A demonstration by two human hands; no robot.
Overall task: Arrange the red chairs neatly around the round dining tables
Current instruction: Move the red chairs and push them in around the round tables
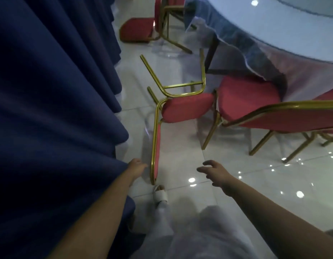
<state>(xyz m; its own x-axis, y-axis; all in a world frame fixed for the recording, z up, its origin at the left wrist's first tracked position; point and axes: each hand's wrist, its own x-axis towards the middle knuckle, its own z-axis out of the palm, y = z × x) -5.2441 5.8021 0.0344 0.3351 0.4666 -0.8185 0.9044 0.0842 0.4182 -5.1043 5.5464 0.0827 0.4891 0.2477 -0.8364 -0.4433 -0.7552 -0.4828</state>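
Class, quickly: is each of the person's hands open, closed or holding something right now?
Left hand: open, holding nothing, just short of the tipped chair.
Right hand: open, fingers spread, holding nothing.

Dim, motion-blurred wide-angle view; ceiling lights glare on the glossy floor (255, 176).

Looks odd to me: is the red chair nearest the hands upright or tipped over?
Tipped over: the red chair lies with backrest along the floor, gold legs off it.
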